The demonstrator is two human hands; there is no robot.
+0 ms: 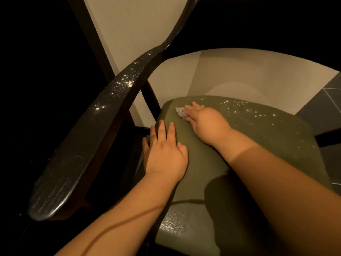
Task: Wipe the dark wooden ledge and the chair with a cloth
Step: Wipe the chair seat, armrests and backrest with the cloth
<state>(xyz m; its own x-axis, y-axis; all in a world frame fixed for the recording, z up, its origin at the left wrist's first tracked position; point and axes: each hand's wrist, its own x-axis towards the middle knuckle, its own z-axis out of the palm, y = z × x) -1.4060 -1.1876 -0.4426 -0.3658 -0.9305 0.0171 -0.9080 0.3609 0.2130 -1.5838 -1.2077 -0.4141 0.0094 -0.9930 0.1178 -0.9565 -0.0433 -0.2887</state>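
An olive-green padded chair seat (pixel 258 154) fills the lower right. White powder specks (pixel 245 111) dot its far edge. My right hand (pixel 206 122) presses a small crumpled white cloth (pixel 181 112) onto the far left part of the seat; most of the cloth is hidden under my fingers. My left hand (pixel 165 150) lies flat with straight fingers on the seat's left edge, holding nothing. The chair's dark wooden armrest (pixel 88 137) curves from lower left up to the backrest, with white specks on its upper part.
A beige wall (pixel 138 34) stands behind the chair, with a dark vertical post (pixel 92 34) against it. Grey floor tiles (pixel 324 104) show at the right. The area left of the armrest is black and unreadable.
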